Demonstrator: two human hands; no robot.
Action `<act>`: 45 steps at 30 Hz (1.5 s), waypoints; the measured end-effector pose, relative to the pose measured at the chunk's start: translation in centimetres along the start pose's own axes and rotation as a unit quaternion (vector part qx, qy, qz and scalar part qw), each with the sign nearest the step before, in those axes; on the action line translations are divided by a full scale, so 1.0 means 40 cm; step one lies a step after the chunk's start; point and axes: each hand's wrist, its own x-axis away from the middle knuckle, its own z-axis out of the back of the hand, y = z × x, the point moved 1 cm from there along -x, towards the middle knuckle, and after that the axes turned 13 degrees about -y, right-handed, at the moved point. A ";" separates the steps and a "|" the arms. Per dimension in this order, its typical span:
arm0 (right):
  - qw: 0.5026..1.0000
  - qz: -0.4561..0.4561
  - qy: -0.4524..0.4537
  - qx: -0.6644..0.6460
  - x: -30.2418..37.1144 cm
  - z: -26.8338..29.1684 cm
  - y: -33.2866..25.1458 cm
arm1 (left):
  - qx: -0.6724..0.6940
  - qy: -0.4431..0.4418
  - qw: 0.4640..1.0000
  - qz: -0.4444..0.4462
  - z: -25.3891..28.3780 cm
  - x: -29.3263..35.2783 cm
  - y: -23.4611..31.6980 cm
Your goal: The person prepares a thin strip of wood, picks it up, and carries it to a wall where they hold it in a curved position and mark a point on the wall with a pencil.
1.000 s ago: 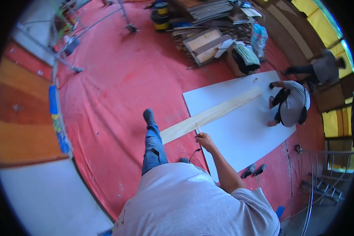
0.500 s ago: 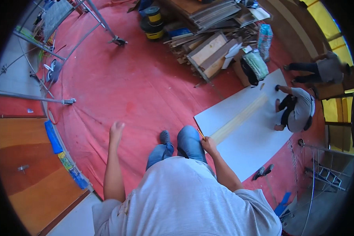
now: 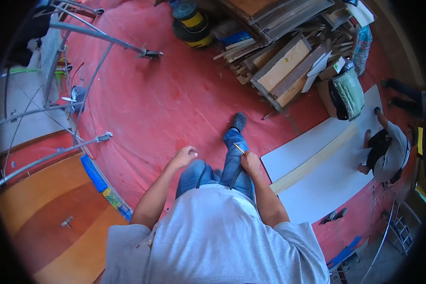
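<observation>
My right hand (image 3: pixel 251 163) is closed around a pencil (image 3: pixel 239 148), which pokes out from the fingers toward the upper left, over my jeans (image 3: pixel 235 165). With loosely bent fingers and nothing visible in it, my left hand (image 3: pixel 185 156) hangs in front of my left thigh. One foot in a dark clog (image 3: pixel 239 121) is stepped forward on the red floor covering (image 3: pixel 175 104). To the right of my right hand lies a large white board (image 3: pixel 312 184) with a long pale wooden strip (image 3: pixel 317 158) across it.
A person (image 3: pixel 392 149) crouches at the board's right side. Stacked wooden boards (image 3: pixel 281 66) stand ahead, beside a bulky green-and-black bundle (image 3: pixel 348 94). Black-and-yellow containers (image 3: pixel 192 28) sit at the far middle. Wheeled metal scaffolding (image 3: pixel 99 33) and orange-brown panels (image 3: pixel 57 208) are at left.
My view has turned and moved forward, with one foot stepping ahead. My left hand has swung inward to my thigh. The pencil stays in my right hand.
</observation>
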 end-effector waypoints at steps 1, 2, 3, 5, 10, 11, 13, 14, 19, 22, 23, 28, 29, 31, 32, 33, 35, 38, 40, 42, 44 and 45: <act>1.000 0.008 0.002 0.002 -0.039 0.017 -0.027 | 0.002 -0.008 1.000 0.010 0.036 -0.022 0.004; 1.000 0.014 0.004 0.005 -0.075 0.032 -0.053 | 0.020 0.004 0.998 0.059 0.076 -0.043 0.004; 0.999 0.030 0.014 0.003 -0.113 0.046 -0.078 | 0.038 0.021 0.993 0.106 0.116 -0.072 0.010; 1.000 0.024 0.006 -0.007 -0.169 0.056 -0.119 | 0.055 0.012 0.992 0.110 0.183 -0.151 0.028; 0.998 0.023 0.063 -0.018 -0.293 0.045 -0.184 | 0.001 -0.004 1.000 -0.005 0.387 -0.557 0.080; 0.997 -0.006 0.067 -0.045 -0.312 0.051 -0.220 | -0.028 0.003 0.999 -0.028 0.445 -0.674 0.080; 0.992 -0.062 0.072 -0.082 -0.320 0.055 -0.269 | -0.079 -0.007 0.995 -0.060 0.537 -0.933 0.124; 0.990 -0.078 0.071 -0.095 -0.323 0.041 -0.295 | -0.107 0.007 0.991 -0.082 0.585 -1.061 0.140; 0.968 -0.135 0.069 -0.198 -0.351 -0.036 -0.386 | -0.155 0.078 0.980 -0.096 0.822 -1.576 0.273; 0.957 -0.202 0.072 -0.197 -0.333 -0.082 -0.332 | -0.159 0.082 0.933 -0.312 0.687 -1.745 0.364; 0.954 -0.210 0.072 -0.201 -0.337 -0.089 -0.337 | -0.207 0.068 0.950 -0.225 0.705 -1.787 0.372; 0.948 -0.216 0.078 -0.220 -0.366 -0.083 -0.371 | -0.359 0.038 0.903 -0.233 0.761 -1.837 0.371; 0.949 -0.217 0.077 -0.214 -0.363 -0.077 -0.371 | -0.285 0.035 0.913 -0.291 0.750 -1.806 0.348; 0.950 -0.227 0.086 -0.199 -0.356 -0.077 -0.359 | -0.211 0.037 0.924 -0.318 0.718 -1.720 0.282; 0.953 -0.218 0.090 -0.191 -0.360 -0.074 -0.358 | -0.223 0.053 0.931 -0.284 0.742 -1.658 0.219; 0.955 -0.199 0.097 -0.199 -0.379 -0.060 -0.382 | -0.318 0.053 0.945 -0.046 0.855 -1.589 0.142; 0.963 -0.158 0.110 -0.189 -0.404 -0.027 -0.419 | -0.356 0.119 0.927 -0.010 1.000 -1.360 -0.034; 0.969 -0.164 0.112 -0.146 -0.403 0.002 -0.395 | -0.322 0.130 0.935 -0.064 0.996 -0.928 -0.254; 0.972 -0.139 0.130 -0.140 -0.415 0.028 -0.406 | -0.347 0.084 0.928 0.103 1.069 -0.544 -0.399; 0.980 -0.112 0.123 -0.105 -0.421 0.053 -0.414 | -0.312 0.142 0.915 0.213 1.140 -0.168 -0.495; 0.984 -0.092 0.129 -0.083 -0.426 0.069 -0.409 | -0.296 0.216 0.919 0.145 1.201 0.122 -0.473; 0.981 -0.058 0.155 -0.097 -0.440 0.065 -0.392 | -0.292 0.224 0.917 0.155 1.235 0.246 -0.451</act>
